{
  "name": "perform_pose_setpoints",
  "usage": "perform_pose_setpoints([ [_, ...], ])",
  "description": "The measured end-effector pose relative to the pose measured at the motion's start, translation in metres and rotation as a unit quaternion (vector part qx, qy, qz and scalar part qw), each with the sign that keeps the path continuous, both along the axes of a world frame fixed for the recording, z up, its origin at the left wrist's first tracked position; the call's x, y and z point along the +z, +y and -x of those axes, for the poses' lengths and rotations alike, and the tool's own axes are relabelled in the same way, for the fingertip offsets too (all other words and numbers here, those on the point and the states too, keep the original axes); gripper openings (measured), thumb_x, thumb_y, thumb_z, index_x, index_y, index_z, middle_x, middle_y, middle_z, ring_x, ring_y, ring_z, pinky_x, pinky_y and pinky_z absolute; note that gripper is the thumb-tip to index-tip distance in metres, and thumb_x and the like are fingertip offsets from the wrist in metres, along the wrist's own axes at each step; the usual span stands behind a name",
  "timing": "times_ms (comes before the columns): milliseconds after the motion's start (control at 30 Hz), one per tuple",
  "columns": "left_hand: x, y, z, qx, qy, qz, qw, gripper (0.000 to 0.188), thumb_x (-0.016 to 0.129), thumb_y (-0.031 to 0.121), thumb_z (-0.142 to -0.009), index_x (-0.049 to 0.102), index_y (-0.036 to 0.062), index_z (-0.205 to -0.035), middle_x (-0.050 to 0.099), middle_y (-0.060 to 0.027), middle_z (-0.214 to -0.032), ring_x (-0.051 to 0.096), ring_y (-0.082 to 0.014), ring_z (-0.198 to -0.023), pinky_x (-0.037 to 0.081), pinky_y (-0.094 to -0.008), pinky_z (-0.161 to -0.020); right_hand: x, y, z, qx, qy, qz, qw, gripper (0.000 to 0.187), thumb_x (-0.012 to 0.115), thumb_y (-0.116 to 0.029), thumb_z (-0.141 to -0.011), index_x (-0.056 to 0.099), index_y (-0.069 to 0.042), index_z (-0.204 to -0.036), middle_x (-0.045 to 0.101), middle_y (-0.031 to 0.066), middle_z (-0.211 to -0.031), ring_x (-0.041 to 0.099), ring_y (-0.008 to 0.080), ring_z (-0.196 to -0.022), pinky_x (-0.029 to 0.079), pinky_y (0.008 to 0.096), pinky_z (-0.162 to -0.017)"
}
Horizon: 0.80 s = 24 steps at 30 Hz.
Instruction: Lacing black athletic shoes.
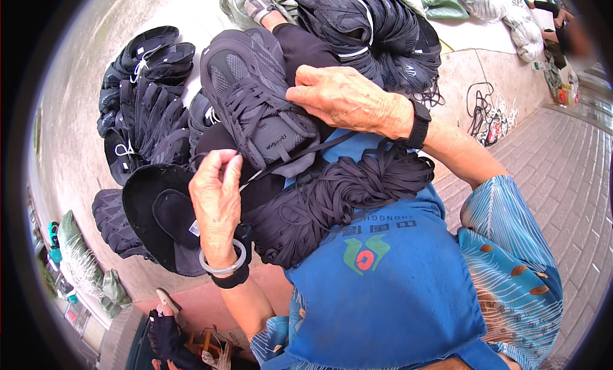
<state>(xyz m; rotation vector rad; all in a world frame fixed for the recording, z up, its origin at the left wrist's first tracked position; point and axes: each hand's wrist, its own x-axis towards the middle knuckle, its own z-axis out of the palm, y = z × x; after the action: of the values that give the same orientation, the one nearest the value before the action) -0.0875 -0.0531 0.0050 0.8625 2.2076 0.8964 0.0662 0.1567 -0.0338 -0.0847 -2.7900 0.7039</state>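
A black shoe upper (246, 82) rests on my lap, its tongue toward me and dark laces (252, 111) threaded across its front. My left hand (217, 200) is closed in a pinch beside the tongue end; a thin strand of shoelace runs to its fingertips. Over the opposite edge of the upper, my right hand (348, 101) has thumb and forefinger pressed together; what they grip is hidden. A thick bundle of dark shoelaces (345, 200) lies across my blue apron (383, 287), just below the upper.
Stacked black shoe uppers (143, 114) sit at the left, with a large upper (169, 223) beside my left wrist. More uppers (383, 31) are piled at the far side. Loose black and white cords (491, 117) lie on the floor at right. Other people are at the edges.
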Motion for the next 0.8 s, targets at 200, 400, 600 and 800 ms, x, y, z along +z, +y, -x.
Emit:
perform_pose_setpoints([
  [200, 0.017, 0.020, 0.015, -0.035, 0.251, -0.062, 0.965, 0.003, 0.059, 0.000, -0.084, 0.057, -0.0013, -0.085, 0.057, -0.0144, -0.075, 0.057, -0.0307, -0.067, 0.045, -0.0351, -0.064, 0.010, 0.016, 0.002, 0.044, 0.095, -0.077, 0.991, 0.012, 0.055, -0.012, -0.076, 0.053, -0.007, -0.087, 0.046, 0.0076, -0.082, 0.057, 0.0242, -0.077, 0.047, 0.0351, -0.068],
  [400, -0.009, -0.009, 0.007, -0.054, 0.198, -0.014, 0.979, 0.009, 0.062, 0.007, -0.085, 0.058, -0.0014, -0.088, 0.058, -0.0122, -0.074, 0.057, -0.0221, -0.064, 0.045, -0.0318, -0.063, -0.009, 0.034, -0.028, -0.015, -0.015, 0.028, 0.999, 0.021, 0.057, -0.005, -0.079, 0.059, -0.006, -0.100, 0.050, 0.0096, -0.086, 0.059, 0.0299, -0.080, 0.050, 0.0382, -0.070],
  [600, -0.007, -0.010, 0.013, 0.008, 0.214, -0.023, 0.977, 0.013, 0.058, 0.009, -0.090, 0.064, 0.0012, -0.098, 0.060, -0.0070, -0.088, 0.054, -0.0147, -0.063, 0.045, -0.0289, -0.059, -0.019, 0.047, -0.043, -0.152, -0.012, -0.016, 0.988, 0.025, 0.057, 0.002, -0.079, 0.062, -0.003, -0.103, 0.057, 0.0140, -0.093, 0.060, 0.0305, -0.086, 0.050, 0.0366, -0.076],
  [800, 0.007, -0.019, -0.002, 0.107, 0.150, -0.133, 0.974, 0.023, 0.047, 0.011, -0.097, 0.061, -0.0009, -0.112, 0.063, -0.0068, -0.093, 0.058, -0.0123, -0.085, 0.046, -0.0265, -0.078, 0.027, 0.001, -0.049, 0.021, -0.054, 0.133, 0.989, 0.018, 0.067, -0.017, -0.077, 0.061, -0.005, -0.089, 0.054, 0.0111, -0.084, 0.060, 0.0296, -0.076, 0.050, 0.0384, -0.065],
])
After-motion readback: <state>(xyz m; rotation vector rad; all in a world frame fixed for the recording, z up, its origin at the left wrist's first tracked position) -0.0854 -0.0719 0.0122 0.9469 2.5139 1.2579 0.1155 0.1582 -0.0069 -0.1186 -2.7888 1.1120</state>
